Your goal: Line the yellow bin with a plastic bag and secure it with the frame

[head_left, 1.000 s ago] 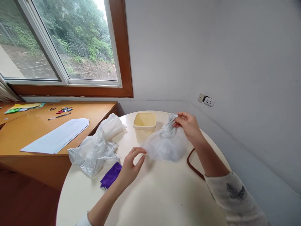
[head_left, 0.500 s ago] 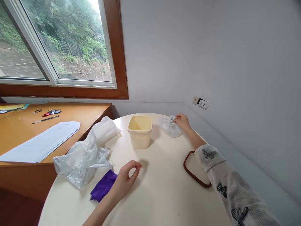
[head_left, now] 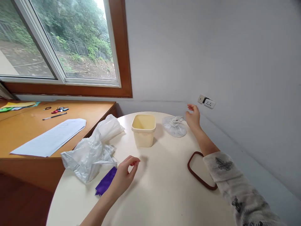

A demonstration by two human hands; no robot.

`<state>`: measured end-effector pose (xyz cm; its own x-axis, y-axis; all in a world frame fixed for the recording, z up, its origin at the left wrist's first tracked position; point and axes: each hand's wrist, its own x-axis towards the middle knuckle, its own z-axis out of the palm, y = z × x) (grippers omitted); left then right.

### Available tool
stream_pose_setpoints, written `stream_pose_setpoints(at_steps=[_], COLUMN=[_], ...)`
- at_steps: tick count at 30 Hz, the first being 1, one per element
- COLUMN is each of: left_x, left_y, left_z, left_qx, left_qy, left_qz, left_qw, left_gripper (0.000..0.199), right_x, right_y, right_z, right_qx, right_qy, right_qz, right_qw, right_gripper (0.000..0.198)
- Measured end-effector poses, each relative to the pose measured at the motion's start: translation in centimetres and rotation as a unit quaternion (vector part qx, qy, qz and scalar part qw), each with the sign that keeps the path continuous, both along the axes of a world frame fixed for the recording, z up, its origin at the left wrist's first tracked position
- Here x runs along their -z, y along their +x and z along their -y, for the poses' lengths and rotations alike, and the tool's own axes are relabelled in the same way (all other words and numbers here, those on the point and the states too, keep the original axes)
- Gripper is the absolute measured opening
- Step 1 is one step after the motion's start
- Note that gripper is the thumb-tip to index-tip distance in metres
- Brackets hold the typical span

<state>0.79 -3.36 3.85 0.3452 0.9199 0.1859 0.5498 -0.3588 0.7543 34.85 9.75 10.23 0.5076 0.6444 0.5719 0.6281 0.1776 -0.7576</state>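
Observation:
My left hand (head_left: 125,172) hovers over the near part of the round table, its thumb and fingertips pinched into a ring with nothing visible in them. Beside its wrist lies a purple cloth (head_left: 105,181), partly covered by that arm. My right hand (head_left: 193,117) is raised at the far right edge, fingers loosely curled and apart, holding nothing. Just left of it a knotted clear plastic bag (head_left: 175,126) rests on the table. A cream plastic tub (head_left: 144,135), open at the top, stands at the far middle. The brown rounded frame (head_left: 199,178) lies partly under my right sleeve.
A crumpled white plastic bag (head_left: 91,153) spreads over the left side of the round table (head_left: 164,197). On the wooden desk (head_left: 98,110) are paper sheets (head_left: 54,138), a pen (head_left: 54,116) and scissors (head_left: 60,110). A wall socket (head_left: 209,103) is behind my right hand.
My right hand has let go of the bag's knot and lifted up and away to the right. The bag stays on the table. My left hand keeps about the same pose.

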Motion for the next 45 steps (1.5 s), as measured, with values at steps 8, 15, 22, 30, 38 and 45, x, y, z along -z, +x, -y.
stream_pose_setpoints(at_steps=[8,15,22,30,38,45], left_x=[-0.5,1.4,-0.3,-5.1,-5.5,-2.4], left_y=[-7.2,-10.1,-6.9,-4.3,-1.6,-0.1], left_z=[0.7,4.5,5.4,2.0,-8.0,-6.5], left_qx=[-0.077,-0.011,0.048,0.041,-0.005,0.006], left_qy=[0.015,0.038,0.019,0.036,0.087,0.220], left_qz=[-0.170,-0.244,-0.173,-0.049,-0.090,-0.029], left_qw=[0.982,0.969,0.984,0.997,0.992,0.975], left_gripper=[0.019,0.027,0.024,0.022,0.056,0.015], right_x=[1.7,7.3,8.2,7.8,4.5,0.0], right_y=[-6.6,-15.0,-21.2,-17.7,-10.9,-8.0], right_z=[9.0,14.4,18.3,17.9,16.3,15.0], right_qx=[-0.123,-0.345,-0.497,-0.536,-0.386,-0.034], right_qy=[0.087,-0.014,-0.121,-0.318,-0.223,0.039], right_qz=[0.118,0.163,0.187,-0.211,-0.434,-0.155], right_qw=[0.981,0.924,0.839,0.753,0.783,0.987], right_gripper=[0.025,0.027,0.054,0.025,0.040,0.027])
